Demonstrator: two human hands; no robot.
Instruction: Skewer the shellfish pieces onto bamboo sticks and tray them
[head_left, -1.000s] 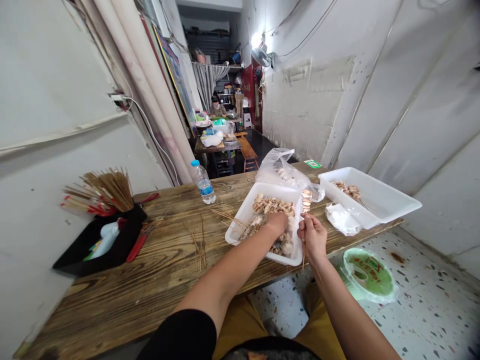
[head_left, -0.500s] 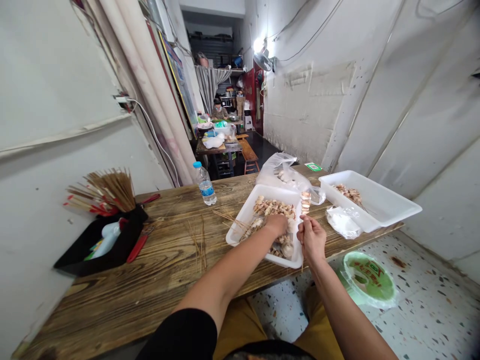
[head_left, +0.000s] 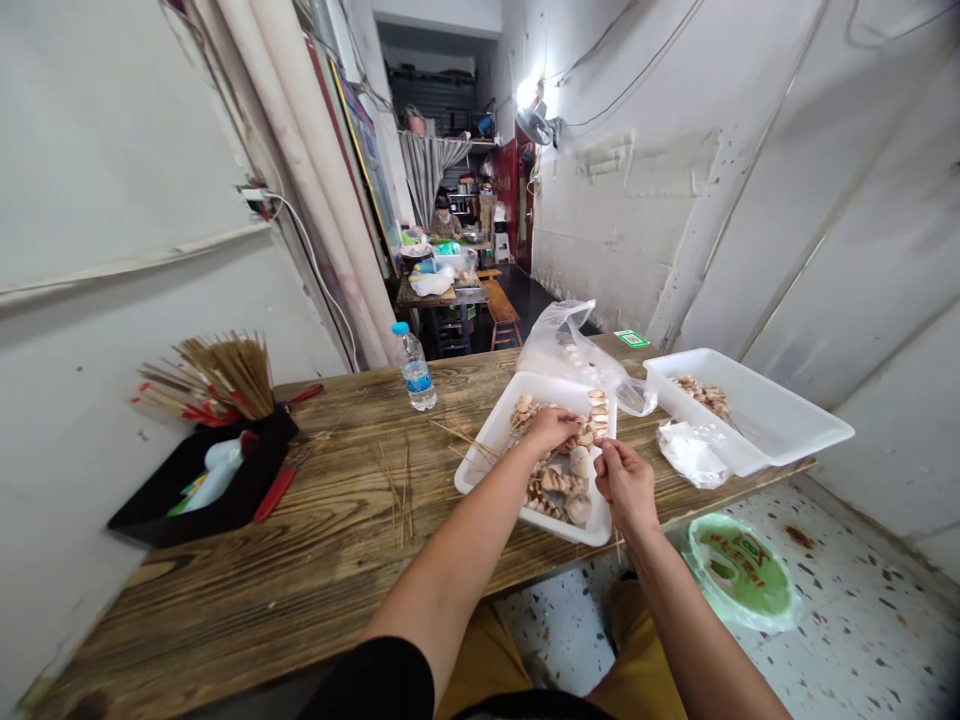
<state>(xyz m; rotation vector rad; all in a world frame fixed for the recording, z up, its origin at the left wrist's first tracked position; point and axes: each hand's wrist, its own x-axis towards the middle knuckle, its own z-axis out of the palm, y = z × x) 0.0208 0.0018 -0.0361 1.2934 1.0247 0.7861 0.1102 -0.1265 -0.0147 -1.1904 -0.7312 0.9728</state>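
Got the left hand [head_left: 551,428] stretched toward 12 o'clock, fingers curled down over the food pieces [head_left: 559,485] in the white tray [head_left: 491,445] on the surface [head_left: 337,540]. Can't tell if anything's actually pinched. Got the right hand [head_left: 626,485] at its 4 o'clock, fingers closed tight on a skewer [head_left: 598,404], loaded end poking up over the tray. Second tray [head_left: 795,440] out at 3 o'clock holding a few more pieces, crumpled plastic bag [head_left: 559,345] at 12. Can't make out the stick's lower end properly.

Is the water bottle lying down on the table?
No, the water bottle stands upright on the wooden table, near the wall.
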